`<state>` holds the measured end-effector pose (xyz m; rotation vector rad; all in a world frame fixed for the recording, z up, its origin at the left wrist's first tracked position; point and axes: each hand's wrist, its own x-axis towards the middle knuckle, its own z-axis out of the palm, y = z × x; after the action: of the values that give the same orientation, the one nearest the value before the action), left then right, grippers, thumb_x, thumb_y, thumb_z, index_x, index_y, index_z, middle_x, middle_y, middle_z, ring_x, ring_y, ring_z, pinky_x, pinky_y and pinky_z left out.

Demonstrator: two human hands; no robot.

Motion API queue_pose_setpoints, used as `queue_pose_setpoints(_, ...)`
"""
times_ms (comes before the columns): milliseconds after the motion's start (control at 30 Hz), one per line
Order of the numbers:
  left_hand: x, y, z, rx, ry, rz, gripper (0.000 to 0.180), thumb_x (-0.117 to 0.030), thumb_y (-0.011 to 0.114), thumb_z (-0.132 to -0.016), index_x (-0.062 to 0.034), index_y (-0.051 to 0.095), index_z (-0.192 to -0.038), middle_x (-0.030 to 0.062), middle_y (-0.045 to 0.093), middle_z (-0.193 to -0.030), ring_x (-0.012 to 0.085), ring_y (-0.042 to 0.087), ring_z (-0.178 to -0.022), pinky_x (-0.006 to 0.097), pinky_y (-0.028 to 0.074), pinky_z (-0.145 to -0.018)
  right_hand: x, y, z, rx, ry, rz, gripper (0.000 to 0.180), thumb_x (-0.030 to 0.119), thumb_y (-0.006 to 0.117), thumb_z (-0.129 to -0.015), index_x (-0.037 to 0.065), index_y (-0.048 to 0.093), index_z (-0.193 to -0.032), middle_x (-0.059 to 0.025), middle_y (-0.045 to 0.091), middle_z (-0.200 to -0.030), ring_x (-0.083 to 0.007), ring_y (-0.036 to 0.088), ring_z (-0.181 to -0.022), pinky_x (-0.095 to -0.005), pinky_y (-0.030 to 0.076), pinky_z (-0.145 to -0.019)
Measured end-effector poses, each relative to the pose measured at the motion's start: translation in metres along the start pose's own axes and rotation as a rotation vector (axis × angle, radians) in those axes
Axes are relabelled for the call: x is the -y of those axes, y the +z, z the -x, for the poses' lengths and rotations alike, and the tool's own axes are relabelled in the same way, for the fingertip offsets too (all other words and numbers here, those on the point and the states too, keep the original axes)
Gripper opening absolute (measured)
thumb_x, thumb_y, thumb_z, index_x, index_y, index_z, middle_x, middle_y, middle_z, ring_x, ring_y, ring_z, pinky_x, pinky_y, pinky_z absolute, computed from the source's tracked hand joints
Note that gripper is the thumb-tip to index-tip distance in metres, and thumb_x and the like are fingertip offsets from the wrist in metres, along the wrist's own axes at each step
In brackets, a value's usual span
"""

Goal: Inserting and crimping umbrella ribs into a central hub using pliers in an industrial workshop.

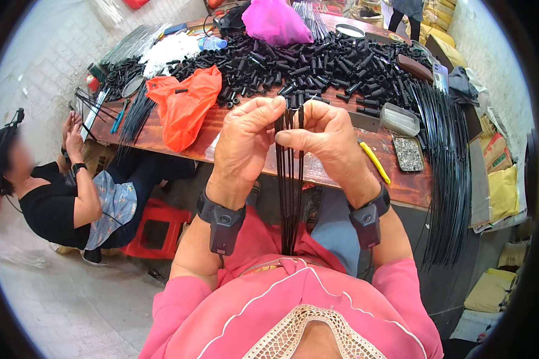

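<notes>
Over the near edge of the table, my left hand (245, 137) and my right hand (326, 134) are closed around the top of a bundle of black umbrella ribs (289, 179). These thin rods hang down in front of my pink clothing. My right thumb and bent fingers press against the upper ends, while my left thumb and fingers pinch from the other side. A short black plastic piece (293, 100) shows between the fingertips; how it joins the ribs is too small to tell. Beyond my hands lies a wide heap of short black plastic tubes (281, 63).
On the wooden table (410, 188) are an orange bag (185, 107), a pink bag (275, 23), a yellow-handled tool (374, 161), a clear plastic box (400, 119) and a dish of small metal parts (408, 154). More ribs (449, 179) overhang at right. A co-worker (60, 185) sits at left.
</notes>
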<state>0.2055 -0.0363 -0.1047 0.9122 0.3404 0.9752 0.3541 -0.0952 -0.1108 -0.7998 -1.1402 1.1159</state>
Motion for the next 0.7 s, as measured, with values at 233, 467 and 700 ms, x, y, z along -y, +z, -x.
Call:
queue_pose_setpoints(233, 0.000, 0.000, 0.000, -0.002, -0.013, 0.044, 0.010, -0.013, 0.067, -0.090, -0.0039, 0.068, -0.091, -0.0002, 0.065, -0.085, 0.0074, 0.056, -0.076, 0.024, 0.045, -0.070, 0.000, 0.010, 0.002, -0.104, 0.047, 0.003, 0.012, 0.002, 0.072, -0.078, 0.001, 0.064, -0.086, 0.0006, 0.063, -0.075, -0.0036, 0.055, -0.064, -0.0202, 0.043, -0.056)
queue_pose_setpoints(467, 0.000, -0.003, 0.008, 0.010, 0.031, 0.043, 0.016, -0.015, 0.063, -0.092, -0.0007, 0.069, -0.099, 0.0028, 0.067, -0.090, 0.0102, 0.060, -0.080, 0.027, 0.048, -0.074, -0.001, 0.014, -0.003, -0.056, -0.003, 0.076, 0.017, 0.017, 0.068, -0.087, 0.002, 0.066, -0.079, 0.0010, 0.062, -0.071, -0.0025, 0.051, -0.062, -0.0208, 0.039, -0.055)
queue_pose_setpoints(700, -0.001, 0.000, 0.012, 0.075, 0.005, 0.082, 0.015, -0.013, 0.064, -0.091, 0.0000, 0.068, -0.099, 0.0015, 0.064, -0.084, 0.0100, 0.058, -0.075, 0.025, 0.048, -0.070, 0.007, -0.006, -0.006, 0.162, 0.081, 0.030, 0.021, 0.023, 0.069, -0.089, 0.003, 0.071, -0.085, 0.0012, 0.066, -0.073, -0.0036, 0.056, -0.062, -0.0199, 0.044, -0.056)
